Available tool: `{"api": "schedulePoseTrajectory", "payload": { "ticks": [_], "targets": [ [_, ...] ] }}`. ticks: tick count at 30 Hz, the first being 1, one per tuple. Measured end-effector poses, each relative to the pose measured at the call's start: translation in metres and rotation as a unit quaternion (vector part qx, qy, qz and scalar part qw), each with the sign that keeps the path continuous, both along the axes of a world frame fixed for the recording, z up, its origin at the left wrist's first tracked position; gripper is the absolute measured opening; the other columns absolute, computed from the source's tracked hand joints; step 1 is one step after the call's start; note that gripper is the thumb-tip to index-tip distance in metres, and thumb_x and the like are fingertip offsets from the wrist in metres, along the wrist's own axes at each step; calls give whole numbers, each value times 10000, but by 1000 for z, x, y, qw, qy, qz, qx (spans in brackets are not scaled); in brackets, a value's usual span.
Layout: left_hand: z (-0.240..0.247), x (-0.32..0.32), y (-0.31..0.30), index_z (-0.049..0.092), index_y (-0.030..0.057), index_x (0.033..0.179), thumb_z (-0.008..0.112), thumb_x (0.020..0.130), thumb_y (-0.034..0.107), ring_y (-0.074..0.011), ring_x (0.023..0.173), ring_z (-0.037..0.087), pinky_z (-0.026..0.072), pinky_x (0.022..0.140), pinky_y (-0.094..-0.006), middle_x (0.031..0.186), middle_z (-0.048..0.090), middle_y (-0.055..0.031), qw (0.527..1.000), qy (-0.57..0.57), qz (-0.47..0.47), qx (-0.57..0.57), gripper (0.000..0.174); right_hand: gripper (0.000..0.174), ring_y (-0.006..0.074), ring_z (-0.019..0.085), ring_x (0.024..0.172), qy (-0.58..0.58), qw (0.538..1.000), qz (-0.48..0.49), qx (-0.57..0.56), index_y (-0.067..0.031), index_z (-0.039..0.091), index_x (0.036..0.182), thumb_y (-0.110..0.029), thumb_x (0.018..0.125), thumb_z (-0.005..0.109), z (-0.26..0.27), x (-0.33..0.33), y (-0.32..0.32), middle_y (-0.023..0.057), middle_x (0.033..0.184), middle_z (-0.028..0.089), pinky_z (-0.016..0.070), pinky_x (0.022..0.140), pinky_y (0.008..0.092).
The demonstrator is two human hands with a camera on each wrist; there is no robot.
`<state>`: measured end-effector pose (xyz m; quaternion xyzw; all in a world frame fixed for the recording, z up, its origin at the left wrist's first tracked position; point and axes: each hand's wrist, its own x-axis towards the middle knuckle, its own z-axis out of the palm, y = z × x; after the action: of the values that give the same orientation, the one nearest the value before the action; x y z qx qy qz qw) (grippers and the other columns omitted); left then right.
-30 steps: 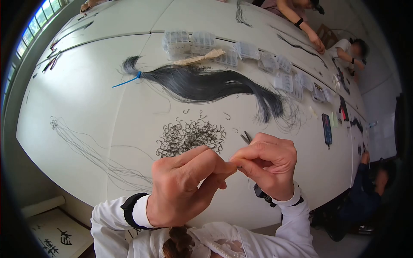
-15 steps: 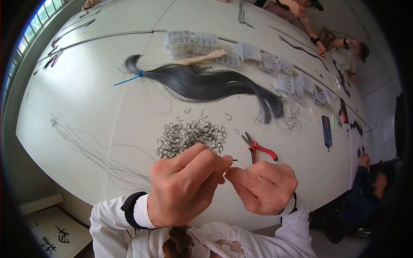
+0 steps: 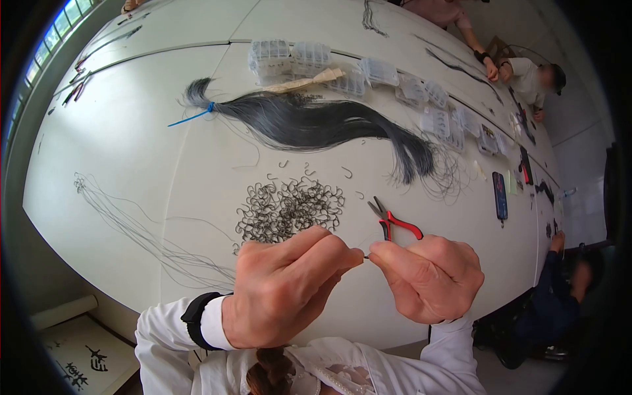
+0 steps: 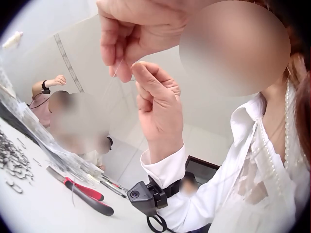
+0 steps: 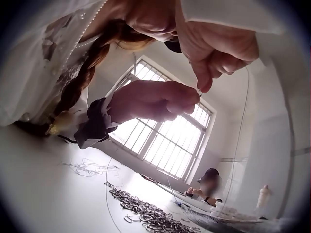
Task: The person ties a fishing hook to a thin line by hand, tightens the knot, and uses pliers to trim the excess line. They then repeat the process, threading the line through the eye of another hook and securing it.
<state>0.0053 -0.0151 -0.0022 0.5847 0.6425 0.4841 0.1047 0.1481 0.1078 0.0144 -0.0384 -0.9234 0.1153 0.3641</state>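
Observation:
Over the table, in the head view, my left hand (image 3: 289, 283) pinches a small dark fish hook (image 3: 367, 257), mostly hidden by the fingertips. Close beside it, my right hand (image 3: 431, 276) pinches a thin line with thumb and forefinger. The line (image 4: 116, 70) shows as a pale thread by the fingers in the left wrist view. Beyond both hands lies a heap of dark fish hooks (image 3: 289, 207), with a few loose ones around it. Red-handled pliers (image 3: 395, 222) rest just past my right hand, jaws pointing away.
A thick bundle of dark line (image 3: 309, 125), tied with a blue tie (image 3: 191, 118), stretches across the table. Behind it stand clear plastic boxes (image 3: 270, 59). Several lines with hooks (image 3: 131, 220) lie at the left. A phone (image 3: 500, 195) lies at the right; other people sit around the table.
My right hand has turned and moved right and down, uncovering the pliers. The fingertips parted, showing a line loop by the hook; now they are close together again. My left hand stays nearly in place.

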Motion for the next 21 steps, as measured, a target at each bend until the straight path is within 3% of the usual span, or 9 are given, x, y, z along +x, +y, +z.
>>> {"api": "schedulePoseTrajectory", "payload": {
  "ticks": [4, 7, 12, 15, 19, 21],
  "targets": [
    [1, -1, 0, 645, -13, 788, 625, 706, -129, -157, 577, 658, 517, 492, -235, 681, 635, -79, 999, -43, -23, -11, 144, 263, 115, 474, 458, -11, 1000, -18, -19, -71, 713, 841, 11, 595, 761, 0, -2, 3, -4, 627, 529, 351, 403, 245],
    [1, -1, 1, 633, -21, 773, 629, 698, -140, -165, 593, 667, 522, 499, -233, 686, 639, -85, 997, -69, -31, -6, 141, 297, 104, 496, 475, -2, 999, 24, -31, -15, 685, 868, 70, 584, 701, -4, -5, 10, 0, 655, 509, 376, 387, 241],
    [0, -2, 4, 613, -39, 754, 629, 701, -155, -176, 601, 675, 526, 508, -228, 682, 639, -89, 991, -129, -36, 16, 128, 205, 128, 520, 475, -41, 981, 35, -186, -28, 685, 851, 59, 668, 711, -2, -10, 12, 31, 655, 555, 382, 404, 240],
    [0, -2, 4, 602, -64, 759, 618, 734, -162, -176, 606, 675, 531, 507, -232, 684, 633, -97, 985, -166, -31, 25, 103, 221, 138, 523, 480, -45, 972, 52, -223, -36, 688, 857, 64, 662, 713, -8, -13, 12, 38, 646, 555, 380, 407, 242],
    [-1, -1, 3, 594, -90, 772, 602, 777, -156, -177, 618, 672, 540, 507, -234, 702, 620, -104, 978, -204, -8, 31, 67, 231, 133, 519, 483, -34, 978, 60, -195, -27, 690, 864, 66, 654, 711, -13, -14, 7, 31, 662, 561, 381, 406, 248],
    [-1, -1, 2, 592, -97, 775, 599, 783, -156, -178, 620, 671, 544, 507, -235, 709, 616, -106, 980, -199, -2, 29, 60, 262, 124, 499, 469, -20, 990, 58, -127, -4, 689, 880, 71, 629, 704, -15, -13, 4, 22, 660, 541, 383, 399, 255]
  ]
}}
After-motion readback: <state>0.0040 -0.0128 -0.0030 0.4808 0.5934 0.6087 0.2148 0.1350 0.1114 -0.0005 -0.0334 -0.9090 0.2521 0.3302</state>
